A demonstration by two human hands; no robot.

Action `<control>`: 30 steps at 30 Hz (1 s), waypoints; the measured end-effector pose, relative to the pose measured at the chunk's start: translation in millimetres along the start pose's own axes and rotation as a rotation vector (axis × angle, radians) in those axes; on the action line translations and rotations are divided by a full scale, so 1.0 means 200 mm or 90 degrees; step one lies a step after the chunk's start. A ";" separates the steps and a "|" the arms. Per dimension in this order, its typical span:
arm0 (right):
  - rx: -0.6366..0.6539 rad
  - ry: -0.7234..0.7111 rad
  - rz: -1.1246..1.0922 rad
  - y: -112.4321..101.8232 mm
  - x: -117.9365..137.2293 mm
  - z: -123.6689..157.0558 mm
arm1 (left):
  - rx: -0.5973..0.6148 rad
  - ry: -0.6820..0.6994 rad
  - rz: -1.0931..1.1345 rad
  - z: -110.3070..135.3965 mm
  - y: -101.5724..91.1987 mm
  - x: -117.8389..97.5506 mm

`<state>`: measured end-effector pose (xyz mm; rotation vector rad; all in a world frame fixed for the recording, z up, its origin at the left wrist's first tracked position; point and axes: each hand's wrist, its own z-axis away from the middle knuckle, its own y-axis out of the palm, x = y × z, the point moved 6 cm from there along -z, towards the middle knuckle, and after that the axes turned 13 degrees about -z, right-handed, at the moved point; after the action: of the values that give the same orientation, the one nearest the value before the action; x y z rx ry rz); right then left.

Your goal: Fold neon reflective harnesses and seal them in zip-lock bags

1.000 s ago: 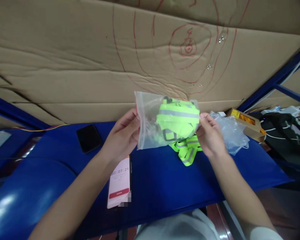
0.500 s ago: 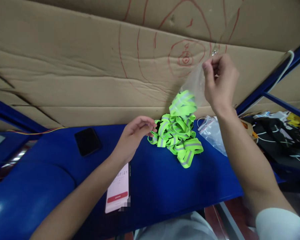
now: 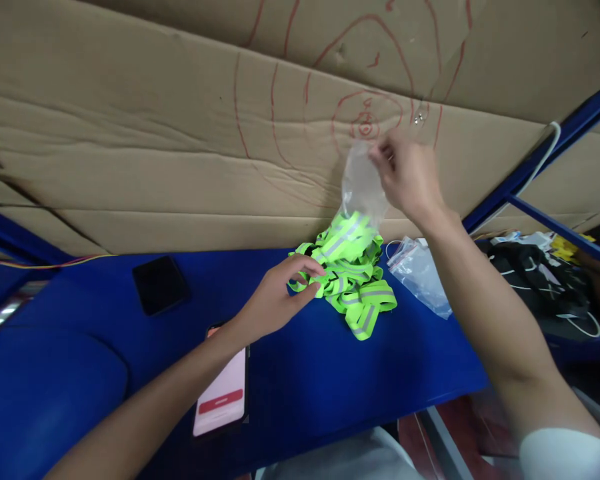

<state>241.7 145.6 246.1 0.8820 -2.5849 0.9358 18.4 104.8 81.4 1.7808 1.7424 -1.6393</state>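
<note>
A clear plastic bag (image 3: 363, 183) hangs from my right hand (image 3: 410, 175), its upper corner pinched between thumb and fingers. Neon-green straps with a grey reflective stripe show at the bag's lower end. Directly below lies a heap of the same reflective straps (image 3: 373, 297) on the blue table. Where the straps in the bag end and the heap begins is hard to make out. At the heap's left edge is my left hand (image 3: 280, 293), thumb and fingers apart in a curve. Whether its fingertips touch the straps is unclear.
A black phone-like slab (image 3: 160, 285) and a phone with a lit screen (image 3: 223, 393) lie on the blue table (image 3: 305, 393). More clear bags (image 3: 420, 277) rest right of the heap. Cardboard (image 3: 155, 180) stands behind; a black bag (image 3: 535, 283) is at far right.
My right hand has moved down and to the left with the plastic bag, bringing it lower over the heap. My left hand's fingers have spread wider apart. The view has shifted slightly.
</note>
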 end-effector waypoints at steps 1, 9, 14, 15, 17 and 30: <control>0.000 -0.011 0.013 0.00 0.02 -0.01 | 0.006 0.026 -0.021 0.00 0.01 -0.01; -0.145 0.093 0.219 -0.37 -0.14 -0.15 | 0.052 0.092 -0.113 0.02 0.03 -0.06; -0.344 0.199 0.378 -0.71 -0.52 0.45 | 0.130 0.147 -0.215 0.05 0.09 -0.11; -0.354 0.240 0.410 -0.74 -0.59 0.63 | 0.141 0.148 -0.234 0.06 0.10 -0.11; -0.339 0.280 0.441 -0.74 -0.69 0.95 | 0.149 0.142 -0.259 0.07 0.11 -0.11; 0.300 0.369 0.313 -0.10 -1.08 1.37 | 0.077 0.086 -0.367 0.00 0.01 0.06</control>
<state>416.1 54.5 -42.6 0.0034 -2.1145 1.6818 15.9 110.8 72.4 1.5505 2.4366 -1.8893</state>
